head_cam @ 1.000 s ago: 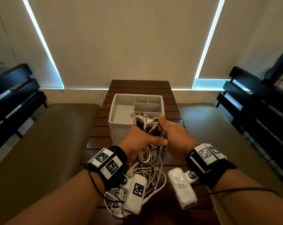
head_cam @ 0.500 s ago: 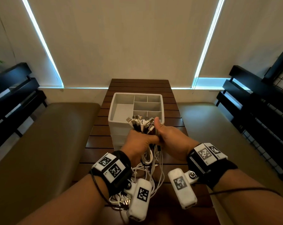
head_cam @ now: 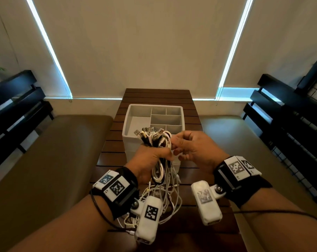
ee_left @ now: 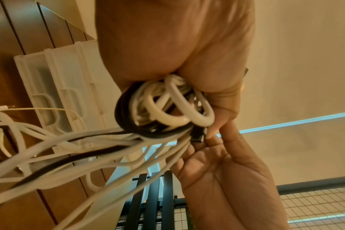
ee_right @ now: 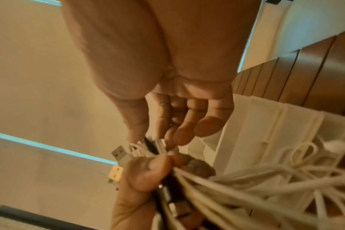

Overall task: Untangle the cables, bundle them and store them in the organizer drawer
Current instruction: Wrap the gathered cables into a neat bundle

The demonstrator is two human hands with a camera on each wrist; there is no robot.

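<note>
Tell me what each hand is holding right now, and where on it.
The left hand grips the cable bundle just below its gathered plug ends, loose lengths hanging underneath. The right hand pinches a white cable at the top of the bundle, beside the plugs.

The right hand has let go of its full grasp on the cables; now only its fingertips touch the plug ends. The left hand has lifted the bundle a little higher, nearer to the organizer.
</note>
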